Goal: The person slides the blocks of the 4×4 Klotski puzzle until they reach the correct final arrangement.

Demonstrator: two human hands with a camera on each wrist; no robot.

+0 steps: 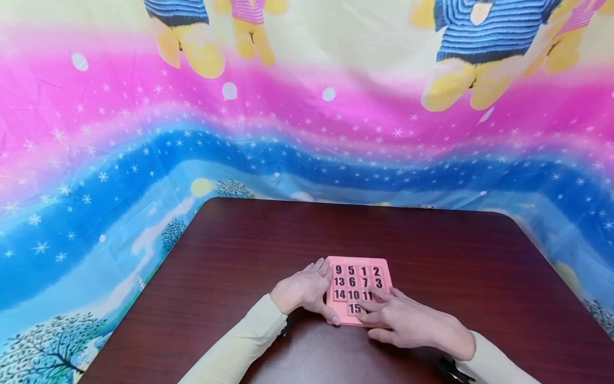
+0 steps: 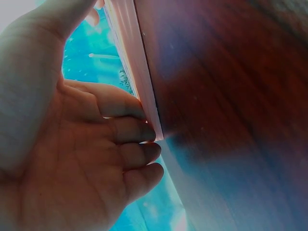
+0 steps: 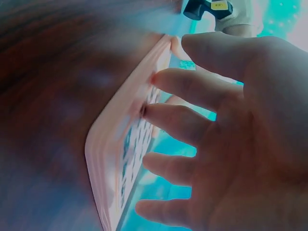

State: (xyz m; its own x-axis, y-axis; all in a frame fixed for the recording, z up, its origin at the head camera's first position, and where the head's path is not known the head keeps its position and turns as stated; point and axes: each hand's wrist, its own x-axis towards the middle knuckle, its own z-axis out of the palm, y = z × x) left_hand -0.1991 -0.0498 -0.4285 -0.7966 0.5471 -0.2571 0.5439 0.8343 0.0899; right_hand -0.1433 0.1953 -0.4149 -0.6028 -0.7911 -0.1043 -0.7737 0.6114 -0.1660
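A pink sliding number puzzle (image 1: 341, 309) lies flat on the table, its tiles marked with black numbers. The top row reads 9, 5, 1, 2, and the bottom-left square has no tile. My left hand (image 1: 307, 290) rests along the puzzle's left side, thumb at the near corner; in the left wrist view its fingertips touch the pink edge (image 2: 147, 62). From the right, my right hand (image 1: 408, 317) reaches over the board with fingers spread, covering the lower-right tiles. In the right wrist view two fingertips (image 3: 154, 113) meet the tile face.
The dark brown wooden table (image 1: 268, 229) has rounded far corners. Behind and beside it hangs a printed cloth (image 1: 307, 122) with pink, blue and snowflake patterns. Both forearms wear pale sleeves (image 1: 240, 341), and a dark strap (image 1: 453, 368) shows at the right wrist.
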